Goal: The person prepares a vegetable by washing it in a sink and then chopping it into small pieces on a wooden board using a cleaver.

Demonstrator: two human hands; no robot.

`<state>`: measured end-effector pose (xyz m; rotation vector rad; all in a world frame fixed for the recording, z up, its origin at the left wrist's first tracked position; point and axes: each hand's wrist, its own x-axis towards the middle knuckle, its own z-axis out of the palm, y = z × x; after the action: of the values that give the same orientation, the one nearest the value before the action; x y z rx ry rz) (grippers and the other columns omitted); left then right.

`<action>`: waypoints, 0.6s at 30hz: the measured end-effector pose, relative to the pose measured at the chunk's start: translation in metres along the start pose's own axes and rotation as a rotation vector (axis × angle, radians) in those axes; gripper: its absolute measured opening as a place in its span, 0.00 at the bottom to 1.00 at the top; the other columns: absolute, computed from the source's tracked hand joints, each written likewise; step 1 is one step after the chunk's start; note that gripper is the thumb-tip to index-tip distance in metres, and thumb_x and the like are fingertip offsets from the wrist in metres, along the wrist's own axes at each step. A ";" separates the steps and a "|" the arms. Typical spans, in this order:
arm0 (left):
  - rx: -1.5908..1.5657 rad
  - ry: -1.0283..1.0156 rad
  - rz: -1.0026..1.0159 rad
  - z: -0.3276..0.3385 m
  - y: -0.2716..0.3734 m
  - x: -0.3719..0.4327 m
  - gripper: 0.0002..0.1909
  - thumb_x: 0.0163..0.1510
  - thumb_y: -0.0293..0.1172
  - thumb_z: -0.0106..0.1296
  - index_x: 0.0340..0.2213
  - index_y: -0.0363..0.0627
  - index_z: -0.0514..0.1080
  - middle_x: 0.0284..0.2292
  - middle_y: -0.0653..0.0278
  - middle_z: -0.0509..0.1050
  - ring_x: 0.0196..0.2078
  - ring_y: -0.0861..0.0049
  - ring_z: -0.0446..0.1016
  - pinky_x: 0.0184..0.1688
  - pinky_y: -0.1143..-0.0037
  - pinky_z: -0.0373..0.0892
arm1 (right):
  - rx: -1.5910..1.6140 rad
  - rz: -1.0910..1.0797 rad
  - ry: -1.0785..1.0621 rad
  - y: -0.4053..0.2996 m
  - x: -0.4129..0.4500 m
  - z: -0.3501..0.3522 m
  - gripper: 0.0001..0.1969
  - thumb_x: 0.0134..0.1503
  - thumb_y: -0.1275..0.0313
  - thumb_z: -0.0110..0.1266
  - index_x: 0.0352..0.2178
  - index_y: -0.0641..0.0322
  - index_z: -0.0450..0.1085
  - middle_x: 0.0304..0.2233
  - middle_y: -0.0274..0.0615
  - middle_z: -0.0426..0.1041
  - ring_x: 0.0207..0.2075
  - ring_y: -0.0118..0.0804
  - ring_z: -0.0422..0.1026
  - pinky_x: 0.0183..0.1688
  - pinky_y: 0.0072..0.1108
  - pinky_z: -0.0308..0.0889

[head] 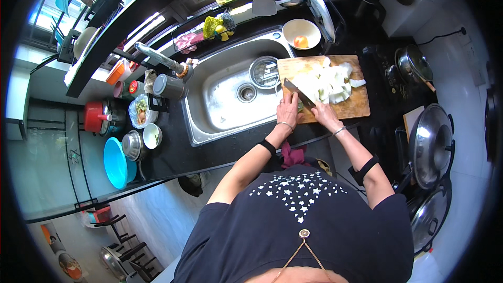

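My right hand [326, 116] grips a kitchen knife [299, 92], whose dark blade points away to the upper left over the wooden cutting board [330, 116]. At the board's near left corner, my left hand [289, 111] rests beside the blade with its fingers bent over a pale green vegetable piece [300, 106]. The fingers mostly hide that piece. A heap of cut white-green vegetable pieces [334, 82] covers the middle and far part of the board, right of the knife. The board's left edge overlaps the steel sink [220, 106].
In the sink, a round clear container [264, 72] sits by the drain. Beyond the board stands a white bowl [301, 27] holding an orange-red item. A lidded pot [414, 63] and a large wok lid [432, 145] are at right. A blue basin [118, 163] stands far left.
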<state>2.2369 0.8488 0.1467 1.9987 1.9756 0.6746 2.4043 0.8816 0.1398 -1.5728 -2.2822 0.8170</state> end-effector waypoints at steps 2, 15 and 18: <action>0.011 -0.216 -0.073 -0.004 0.003 0.006 0.38 0.32 0.31 0.60 0.48 0.49 0.56 0.37 0.54 0.63 0.39 0.58 0.65 0.38 0.67 0.66 | 0.002 0.050 0.015 -0.004 0.000 -0.007 0.11 0.46 0.69 0.50 0.26 0.70 0.65 0.24 0.61 0.68 0.30 0.58 0.68 0.31 0.38 0.63; -1.408 -0.252 -0.866 0.010 -0.010 -0.004 0.19 0.50 0.39 0.49 0.40 0.41 0.60 0.36 0.57 0.66 0.33 0.66 0.72 0.30 0.76 0.73 | 0.125 0.133 0.063 -0.001 -0.021 -0.027 0.10 0.48 0.69 0.47 0.28 0.68 0.63 0.22 0.60 0.68 0.29 0.59 0.67 0.30 0.39 0.62; -1.377 -0.274 -0.965 0.011 -0.008 -0.001 0.22 0.51 0.43 0.46 0.39 0.36 0.59 0.35 0.54 0.67 0.30 0.66 0.73 0.28 0.77 0.73 | 0.078 0.049 0.043 -0.022 -0.033 -0.042 0.09 0.50 0.69 0.45 0.26 0.66 0.61 0.20 0.59 0.68 0.26 0.60 0.68 0.28 0.41 0.63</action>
<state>2.2354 0.8497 0.1330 0.2569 1.3090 0.9616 2.4210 0.8582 0.1895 -1.6021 -2.1635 0.8651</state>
